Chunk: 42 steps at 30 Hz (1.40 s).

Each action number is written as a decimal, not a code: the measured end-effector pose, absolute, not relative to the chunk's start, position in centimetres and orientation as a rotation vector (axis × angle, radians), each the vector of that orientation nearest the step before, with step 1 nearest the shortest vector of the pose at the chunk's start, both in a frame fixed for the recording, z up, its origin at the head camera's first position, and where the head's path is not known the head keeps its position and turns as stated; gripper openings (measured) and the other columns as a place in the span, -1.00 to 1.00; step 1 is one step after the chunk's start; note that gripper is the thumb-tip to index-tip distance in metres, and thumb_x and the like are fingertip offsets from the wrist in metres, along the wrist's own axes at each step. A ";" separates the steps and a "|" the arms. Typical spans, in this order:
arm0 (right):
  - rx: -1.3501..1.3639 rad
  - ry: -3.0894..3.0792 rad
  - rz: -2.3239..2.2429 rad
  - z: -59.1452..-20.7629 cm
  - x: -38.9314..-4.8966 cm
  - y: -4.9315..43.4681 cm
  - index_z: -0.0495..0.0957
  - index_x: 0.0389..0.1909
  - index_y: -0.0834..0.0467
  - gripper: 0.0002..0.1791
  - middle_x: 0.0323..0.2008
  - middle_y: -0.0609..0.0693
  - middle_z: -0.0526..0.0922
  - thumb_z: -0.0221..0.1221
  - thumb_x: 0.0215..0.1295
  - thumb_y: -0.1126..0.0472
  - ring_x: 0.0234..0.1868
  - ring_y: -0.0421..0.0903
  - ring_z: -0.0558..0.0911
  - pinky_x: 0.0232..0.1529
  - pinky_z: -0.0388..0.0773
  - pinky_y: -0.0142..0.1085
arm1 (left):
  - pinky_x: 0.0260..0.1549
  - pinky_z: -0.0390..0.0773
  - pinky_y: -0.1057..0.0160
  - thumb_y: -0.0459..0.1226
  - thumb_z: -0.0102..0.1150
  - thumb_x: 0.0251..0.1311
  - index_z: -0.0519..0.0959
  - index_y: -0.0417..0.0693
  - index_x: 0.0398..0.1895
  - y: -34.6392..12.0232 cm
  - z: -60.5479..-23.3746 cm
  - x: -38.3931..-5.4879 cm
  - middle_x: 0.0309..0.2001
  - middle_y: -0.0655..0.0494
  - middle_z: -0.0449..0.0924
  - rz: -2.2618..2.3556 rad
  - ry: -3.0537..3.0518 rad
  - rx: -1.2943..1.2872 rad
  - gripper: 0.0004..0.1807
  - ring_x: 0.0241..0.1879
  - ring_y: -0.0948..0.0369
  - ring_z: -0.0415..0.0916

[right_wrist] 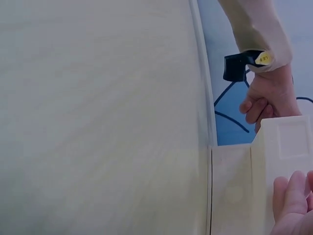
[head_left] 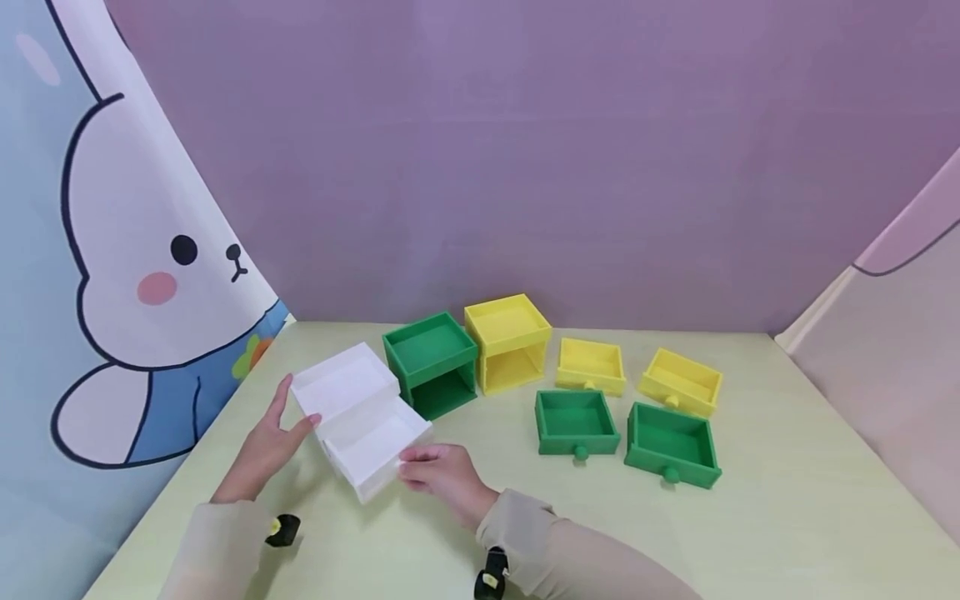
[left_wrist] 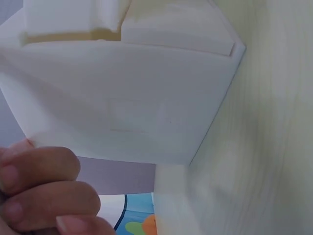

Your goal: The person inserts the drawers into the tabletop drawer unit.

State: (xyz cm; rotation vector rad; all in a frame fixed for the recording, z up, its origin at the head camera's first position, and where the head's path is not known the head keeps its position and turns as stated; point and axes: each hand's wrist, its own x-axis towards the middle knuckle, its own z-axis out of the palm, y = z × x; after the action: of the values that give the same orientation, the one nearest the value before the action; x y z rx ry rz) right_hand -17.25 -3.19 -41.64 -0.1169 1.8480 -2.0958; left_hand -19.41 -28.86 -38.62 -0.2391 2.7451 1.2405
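Observation:
A small white cabinet (head_left: 345, 379) is tilted at the left of the table, with a white drawer (head_left: 378, 437) sticking out of its front. My left hand (head_left: 264, 450) holds the cabinet by its left side, thumb at the top edge; in the left wrist view its curled fingers (left_wrist: 49, 186) show beside the white wall. At the drawer's front, my right hand (head_left: 450, 479) pinches the right end between thumb and fingers. The right wrist view shows its fingertips (right_wrist: 293, 193) against the drawer's front. Inside the cabinet, the rear of the drawer is hidden.
Behind stand a green cabinet (head_left: 431, 346) and a yellow cabinet (head_left: 510, 321), both with open fronts. To their right lie two yellow drawers (head_left: 590, 385) and two green drawers (head_left: 577, 446), each with a round knob. A purple backdrop (head_left: 525, 167) rises at the table's back edge.

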 end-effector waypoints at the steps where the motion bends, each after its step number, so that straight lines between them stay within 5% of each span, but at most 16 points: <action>1: -0.119 1.838 -2.099 -41.6 -17.1 -3.4 0.62 -0.19 0.43 -0.82 -0.36 0.05 0.67 0.24 0.19 0.45 -0.40 -0.19 0.62 -0.19 0.63 -0.26 | 0.15 0.02 -0.42 0.12 -0.05 0.35 -0.56 0.09 0.48 -28.9 -38.6 -19.3 0.46 -0.37 -0.40 1.243 2.749 -0.238 0.02 0.35 -0.44 -0.23; 42: -0.030 1.763 -2.182 -41.7 -17.3 -5.3 0.61 -0.16 0.40 -0.81 -0.35 0.04 0.62 0.23 0.20 0.42 -0.36 -0.19 0.61 -0.15 0.61 -0.29 | 0.19 -0.05 -0.41 0.11 -0.03 0.35 -0.57 0.14 0.48 -28.7 -38.7 -19.2 0.48 -0.30 -0.46 1.313 2.716 -0.241 0.02 0.38 -0.39 -0.30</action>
State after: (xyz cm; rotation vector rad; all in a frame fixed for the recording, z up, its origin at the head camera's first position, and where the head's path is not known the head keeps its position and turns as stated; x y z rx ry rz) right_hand -17.33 -5.31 -41.71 -0.0296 1.7634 -2.1818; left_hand -19.24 -28.66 -38.75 -0.2410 2.7165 1.3130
